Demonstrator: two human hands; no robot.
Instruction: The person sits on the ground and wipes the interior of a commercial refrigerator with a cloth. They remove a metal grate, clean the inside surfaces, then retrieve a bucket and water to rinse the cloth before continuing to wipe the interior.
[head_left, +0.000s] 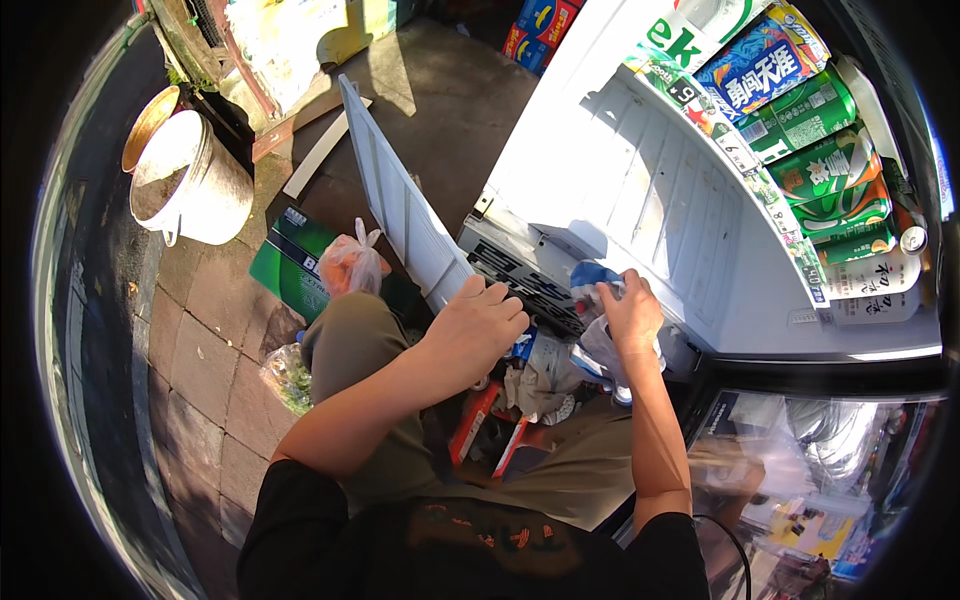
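Note:
My right hand (636, 311) grips crumpled clear plastic packaging (592, 277) with blue and white parts, in front of the open fridge's white base. My left hand (476, 322) has its fingers curled beside the lower end of a pale ribbed panel (405, 195), which stands tilted to the left. Whether those fingers hold the panel is hidden. Between my knees sits an open red-edged carton (474, 424) with crumpled wrappers and other rubbish (536, 379) in and above it. A fridge front panel (517, 274) bearing large dark writing lies behind both hands.
Drink cans (814, 112) line a shelf with price tags at the right. On the paving at left stand a white bucket (199, 180), a green carton (289, 259), a tied plastic bag (349, 262) and a clear bag of greens (289, 375). A glass display case (810, 480) flanks my right arm.

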